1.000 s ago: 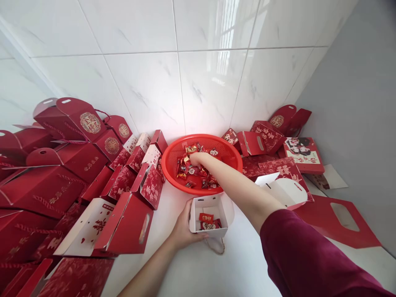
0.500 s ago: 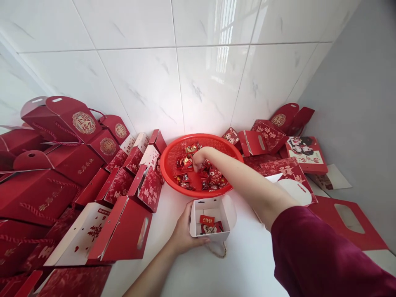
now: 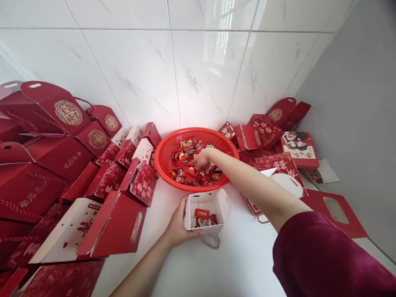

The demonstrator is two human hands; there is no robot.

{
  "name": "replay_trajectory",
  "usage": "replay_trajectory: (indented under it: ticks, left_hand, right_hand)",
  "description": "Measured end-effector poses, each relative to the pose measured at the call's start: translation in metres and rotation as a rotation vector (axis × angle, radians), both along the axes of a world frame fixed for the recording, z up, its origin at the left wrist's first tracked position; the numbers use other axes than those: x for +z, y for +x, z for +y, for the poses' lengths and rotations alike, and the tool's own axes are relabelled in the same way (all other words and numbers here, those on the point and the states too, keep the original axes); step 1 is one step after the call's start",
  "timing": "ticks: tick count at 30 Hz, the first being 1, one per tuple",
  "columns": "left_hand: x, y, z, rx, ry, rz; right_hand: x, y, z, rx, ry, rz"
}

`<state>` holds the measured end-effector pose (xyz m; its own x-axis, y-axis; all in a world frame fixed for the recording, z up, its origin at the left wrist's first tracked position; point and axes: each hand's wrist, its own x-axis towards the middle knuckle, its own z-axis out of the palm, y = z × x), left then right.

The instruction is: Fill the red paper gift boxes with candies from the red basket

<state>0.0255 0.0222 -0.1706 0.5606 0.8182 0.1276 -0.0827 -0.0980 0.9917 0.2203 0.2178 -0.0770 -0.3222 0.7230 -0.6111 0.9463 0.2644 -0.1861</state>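
Note:
My left hand [image 3: 180, 226] grips the left side of a small open gift box [image 3: 221, 220], white inside, with a twine handle [image 3: 213, 246] lying at its front. Inside the box lie a small red packet [image 3: 202, 213] and a wrapped sweet [image 3: 206, 221]. Just behind it stands a red plastic basket [image 3: 161, 165] with wrapped candies [image 3: 182, 156] heaped in it. Down among those candies is my right hand [image 3: 204, 161], its fingers bent downward and partly blurred. Whether they have closed on a candy I cannot make out.
Red gift boxes [image 3: 68, 161] are stacked along the left side. More boxes, among them one with a printed couple [image 3: 298, 144], lie to the right beneath and beyond my right arm. A white tiled wall [image 3: 133, 74] rises behind the basket, and a grey wall [image 3: 355, 103] bounds the right.
My right hand has stayed in the basket, stirring the candies so that they lie differently. The view has shifted slightly; my left hand still holds the box.

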Motion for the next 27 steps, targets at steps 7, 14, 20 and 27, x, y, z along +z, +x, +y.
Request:
replay_trajectory:
  ticks: [7, 14, 20, 27]
  left_hand:
    - [-0.001, 0.001, 0.0, 0.001, 0.011, -0.002]
    - [-0.006, -0.001, -0.002, 0.079, 0.125, 0.031]
    - [-0.008, -0.002, -0.008, 0.123, 0.289, 0.137]
    - [-0.006, -0.001, -0.003, 0.095, 0.194, 0.096]
  right_hand:
    - [0.025, -0.01, 0.004, -0.01, 0.036, 0.125]
    - [0.013, -0.013, -0.014, 0.029, 0.206, 0.137]
    - [-0.001, -0.008, -0.027, 0.143, 0.123, 0.14]
    - [0.016, -0.01, -0.038, 0.228, 0.028, 0.015]
